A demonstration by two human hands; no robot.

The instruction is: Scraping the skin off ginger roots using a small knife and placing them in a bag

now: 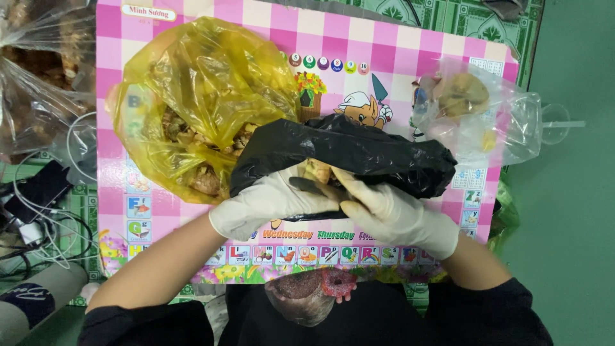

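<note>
Both my hands wear pale latex gloves and meet at the mouth of a crumpled black plastic bag [359, 154] lying on a pink checked children's table [442, 48]. My left hand [269, 202] grips the bag's near edge. My right hand [391, 214] holds the bag's rim too, and a brownish piece shows between the fingers. Just left of the black bag lies an open yellow plastic bag [205, 83] filled with brown, knobbly pieces.
A clear plastic bag [474, 112] with a few brown and yellow pieces rests at the table's right end. Another clear bag of brown stuff [38, 77] sits at far left, above cables and a charger [38, 211]. Green wall at right.
</note>
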